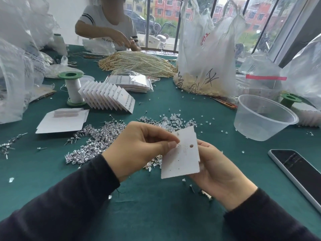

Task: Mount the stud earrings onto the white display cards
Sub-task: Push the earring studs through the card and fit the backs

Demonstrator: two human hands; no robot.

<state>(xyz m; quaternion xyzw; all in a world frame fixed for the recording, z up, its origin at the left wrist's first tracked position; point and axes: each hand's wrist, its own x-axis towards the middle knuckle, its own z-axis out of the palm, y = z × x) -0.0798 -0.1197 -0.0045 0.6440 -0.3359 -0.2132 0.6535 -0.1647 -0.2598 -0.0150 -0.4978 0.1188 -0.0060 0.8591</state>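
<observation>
The right hand [218, 169] grips the white rectangular paper display card [182, 162] from behind. The left hand [142, 146] has its fingers [171, 145] pinched against the card's upper edge, probably on a silver stud too small to see. A slip would lose it in the heap of loose silver stud earrings [97, 138] beyond the fingers, and pushing too hard would crease the card.

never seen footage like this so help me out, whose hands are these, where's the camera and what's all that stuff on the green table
There is one picture, from a camera worn on a person's head, looking down at their own bare hands. The right hand holds a white card from behind; the left hand pinches what looks like a tiny stud against its face. On the green table lie a heap of silver stud earrings, a row of cards, a clear tub, a phone and pearl strands. Another person works opposite.
</observation>
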